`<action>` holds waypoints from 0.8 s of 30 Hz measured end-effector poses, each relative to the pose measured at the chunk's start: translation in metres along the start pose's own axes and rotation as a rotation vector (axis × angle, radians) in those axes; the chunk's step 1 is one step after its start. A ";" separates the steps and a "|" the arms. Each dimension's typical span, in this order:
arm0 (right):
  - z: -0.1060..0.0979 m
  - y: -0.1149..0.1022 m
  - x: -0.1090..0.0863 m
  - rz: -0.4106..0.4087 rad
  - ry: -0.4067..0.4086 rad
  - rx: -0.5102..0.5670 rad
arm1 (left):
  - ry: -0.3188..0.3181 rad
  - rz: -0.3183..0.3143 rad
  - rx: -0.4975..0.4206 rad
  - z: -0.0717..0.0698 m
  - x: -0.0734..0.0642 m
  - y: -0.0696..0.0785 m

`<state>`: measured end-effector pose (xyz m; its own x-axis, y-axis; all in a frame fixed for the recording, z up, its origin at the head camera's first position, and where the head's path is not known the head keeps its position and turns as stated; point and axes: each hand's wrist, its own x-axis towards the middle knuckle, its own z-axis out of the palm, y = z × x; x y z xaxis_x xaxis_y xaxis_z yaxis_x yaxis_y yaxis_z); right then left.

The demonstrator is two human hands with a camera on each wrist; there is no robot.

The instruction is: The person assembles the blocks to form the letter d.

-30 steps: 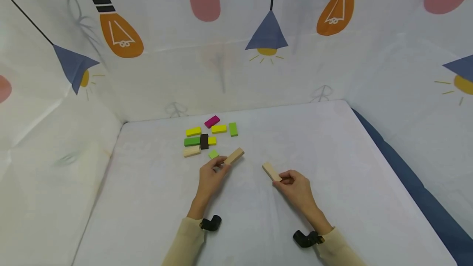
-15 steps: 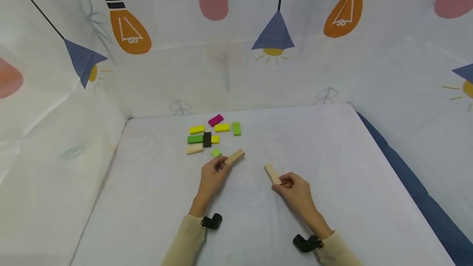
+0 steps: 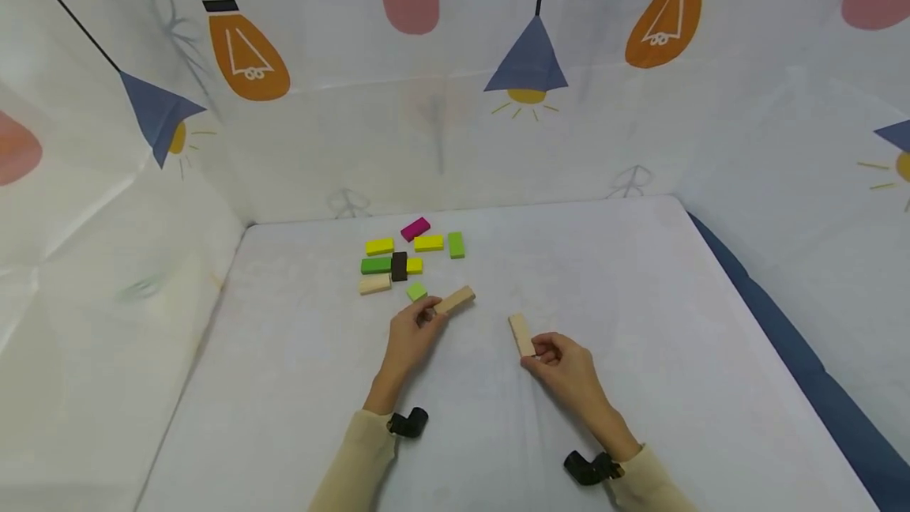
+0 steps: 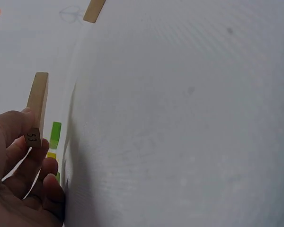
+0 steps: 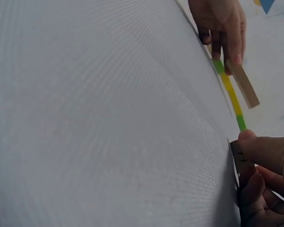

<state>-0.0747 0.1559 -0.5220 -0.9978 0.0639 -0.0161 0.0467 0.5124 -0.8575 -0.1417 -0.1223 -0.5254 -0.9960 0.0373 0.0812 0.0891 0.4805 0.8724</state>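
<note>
My left hand (image 3: pixel 414 338) pinches one end of a plain wooden block (image 3: pixel 455 300) between thumb and fingers. In the left wrist view that wooden block (image 4: pixel 38 99) has "53" marked on its end. My right hand (image 3: pixel 567 370) pinches the near end of a second plain wooden block (image 3: pixel 521 334), which slants away from me. Dark marks show on the end of this second block (image 5: pixel 241 156) in the right wrist view. The two held blocks are apart. Just beyond my left fingers lies a small light green block (image 3: pixel 416 291).
Several blocks lie grouped at the back left: a magenta block (image 3: pixel 415 229), yellow blocks (image 3: pixel 429 243), a green block (image 3: pixel 376 265), a dark brown block (image 3: pixel 400 266), a light green block (image 3: pixel 456 245) and a plain wooden block (image 3: pixel 374 284). White printed sheeting (image 3: pixel 320 141) rises behind the white tabletop (image 3: pixel 284 385).
The block in my right hand has turned a little, its far end swinging to the right relative to the hand. My left hand's block has tilted slightly flatter. The head view has shifted slightly.
</note>
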 end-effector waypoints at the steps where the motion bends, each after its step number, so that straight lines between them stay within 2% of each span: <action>1: 0.000 0.000 0.000 -0.005 -0.003 0.000 | -0.001 0.012 0.008 0.000 0.000 0.000; 7: 0.002 -0.001 0.000 -0.017 -0.004 -0.018 | -0.014 0.070 0.021 -0.002 0.006 0.001; 12: 0.003 0.002 0.000 -0.056 -0.025 -0.010 | -0.058 0.068 0.030 -0.001 0.013 0.002; 19: 0.002 0.000 0.002 -0.083 -0.061 -0.035 | -0.103 0.120 0.058 -0.002 0.025 0.007; 24: -0.003 0.000 0.006 -0.118 -0.068 -0.058 | -0.128 0.129 0.073 -0.004 0.032 0.011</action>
<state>-0.0807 0.1586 -0.5206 -0.9973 -0.0567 0.0467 -0.0706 0.5619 -0.8242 -0.1723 -0.1187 -0.5112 -0.9694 0.2118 0.1238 0.2200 0.5268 0.8211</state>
